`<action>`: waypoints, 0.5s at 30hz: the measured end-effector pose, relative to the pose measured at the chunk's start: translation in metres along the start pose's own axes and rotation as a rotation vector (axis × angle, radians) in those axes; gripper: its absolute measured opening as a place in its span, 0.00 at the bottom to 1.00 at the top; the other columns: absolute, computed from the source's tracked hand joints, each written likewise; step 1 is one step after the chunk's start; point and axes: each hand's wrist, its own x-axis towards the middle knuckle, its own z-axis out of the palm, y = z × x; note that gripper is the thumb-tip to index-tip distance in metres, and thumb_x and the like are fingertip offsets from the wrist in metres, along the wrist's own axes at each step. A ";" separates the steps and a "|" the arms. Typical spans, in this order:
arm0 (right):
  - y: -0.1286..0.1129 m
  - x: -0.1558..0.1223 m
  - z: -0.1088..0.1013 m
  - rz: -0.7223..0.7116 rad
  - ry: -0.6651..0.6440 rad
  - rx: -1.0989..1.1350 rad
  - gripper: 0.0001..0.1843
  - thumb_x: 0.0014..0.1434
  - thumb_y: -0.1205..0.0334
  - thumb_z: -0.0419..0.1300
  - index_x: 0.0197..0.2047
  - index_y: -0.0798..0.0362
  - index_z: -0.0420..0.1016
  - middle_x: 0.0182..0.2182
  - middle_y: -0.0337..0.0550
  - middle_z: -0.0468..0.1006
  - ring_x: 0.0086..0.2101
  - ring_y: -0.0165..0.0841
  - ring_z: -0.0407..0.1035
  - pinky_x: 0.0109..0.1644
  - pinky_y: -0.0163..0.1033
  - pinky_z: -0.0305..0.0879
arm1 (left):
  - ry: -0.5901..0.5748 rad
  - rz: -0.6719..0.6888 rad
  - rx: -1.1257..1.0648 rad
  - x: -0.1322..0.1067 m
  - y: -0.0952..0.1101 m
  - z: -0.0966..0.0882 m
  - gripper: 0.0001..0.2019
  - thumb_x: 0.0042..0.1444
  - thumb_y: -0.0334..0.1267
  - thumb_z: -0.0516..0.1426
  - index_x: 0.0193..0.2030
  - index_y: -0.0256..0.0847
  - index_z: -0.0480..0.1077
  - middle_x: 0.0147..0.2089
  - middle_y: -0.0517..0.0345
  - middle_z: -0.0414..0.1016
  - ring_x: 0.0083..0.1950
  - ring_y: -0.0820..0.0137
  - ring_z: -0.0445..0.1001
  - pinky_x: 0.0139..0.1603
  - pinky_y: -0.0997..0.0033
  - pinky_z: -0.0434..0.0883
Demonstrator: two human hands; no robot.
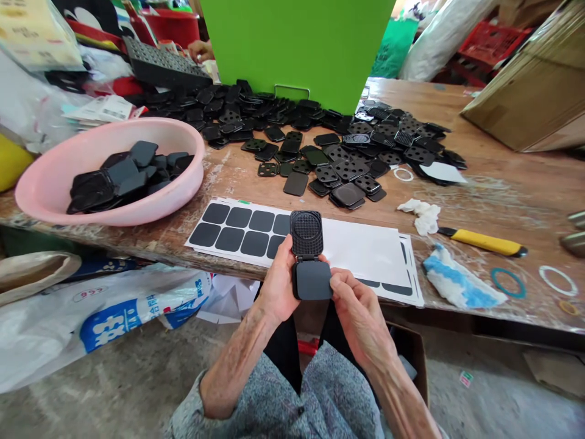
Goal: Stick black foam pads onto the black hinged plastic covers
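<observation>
My left hand (278, 281) is wrapped round a small black hinged plastic case (306, 233), which stands open in front of me. The case's upper half shows a grid with a ring pattern. Over its lower half lies a dark grey rounded-square sticker (313, 280). The thumb and fingers of my right hand (354, 296) pinch that sticker by its right edge. I cannot tell how much of it touches the case. Below and behind my hands are sticker sheets (241, 228) with rows of dark squares, partly covered by a blank white sheet (361, 247).
A pink basin (183, 194) of black cases stands at left. Many black pieces (347, 164) are heaped before a green panel (297, 49). At right lie a yellow cutter knife (484, 241), crumpled tissue (423, 216), a blue-white wad (459, 277) and rings. Another person's hand (201, 51) shows behind.
</observation>
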 end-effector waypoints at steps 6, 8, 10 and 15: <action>0.003 0.000 0.002 -0.014 0.046 -0.062 0.17 0.51 0.48 0.65 0.24 0.51 0.68 0.43 0.45 0.73 0.49 0.40 0.63 0.55 0.44 0.59 | -0.025 0.015 0.000 0.003 -0.001 -0.002 0.26 0.64 0.52 0.45 0.32 0.33 0.74 0.28 0.51 0.75 0.27 0.69 0.73 0.29 0.72 0.72; 0.004 0.000 0.002 -0.015 0.048 -0.064 0.17 0.51 0.49 0.65 0.24 0.51 0.68 0.43 0.44 0.73 0.48 0.40 0.64 0.55 0.43 0.59 | -0.029 0.018 0.004 0.003 -0.002 -0.003 0.26 0.64 0.52 0.45 0.32 0.34 0.74 0.28 0.51 0.75 0.27 0.69 0.73 0.29 0.71 0.72; 0.004 0.001 0.002 -0.017 0.044 -0.056 0.16 0.51 0.49 0.65 0.23 0.51 0.68 0.43 0.44 0.73 0.49 0.40 0.63 0.54 0.43 0.59 | -0.030 0.022 0.007 0.003 -0.002 -0.003 0.26 0.64 0.53 0.45 0.32 0.34 0.74 0.28 0.51 0.75 0.27 0.69 0.73 0.29 0.72 0.71; 0.004 0.001 0.002 -0.023 0.052 -0.073 0.16 0.51 0.48 0.65 0.24 0.51 0.69 0.42 0.45 0.74 0.47 0.40 0.64 0.52 0.42 0.61 | -0.017 0.011 0.007 0.004 -0.003 -0.004 0.26 0.63 0.53 0.46 0.35 0.33 0.75 0.28 0.51 0.75 0.27 0.68 0.73 0.29 0.71 0.72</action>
